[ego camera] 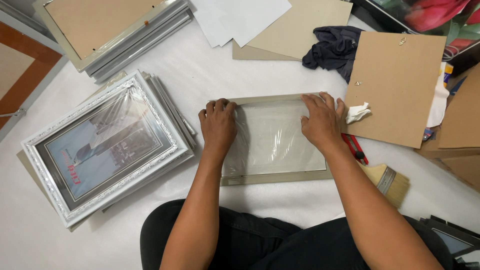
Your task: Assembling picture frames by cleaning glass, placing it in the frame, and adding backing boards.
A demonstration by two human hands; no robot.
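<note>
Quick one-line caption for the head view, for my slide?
Left hand and right hand press flat on a film-wrapped glass pane beside a stack of white picture frames and a paintbrush.

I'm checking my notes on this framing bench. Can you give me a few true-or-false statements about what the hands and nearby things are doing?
1. Both hands, left hand and right hand, press flat on the clear sheet. True.
2. The paintbrush is in the right hand. False: it lies on the white surface beside that arm.
3. The silver picture frame lies left of the left hand. True.
4. The dark cloth covers the clear sheet. False: it lies apart, further away.
</note>
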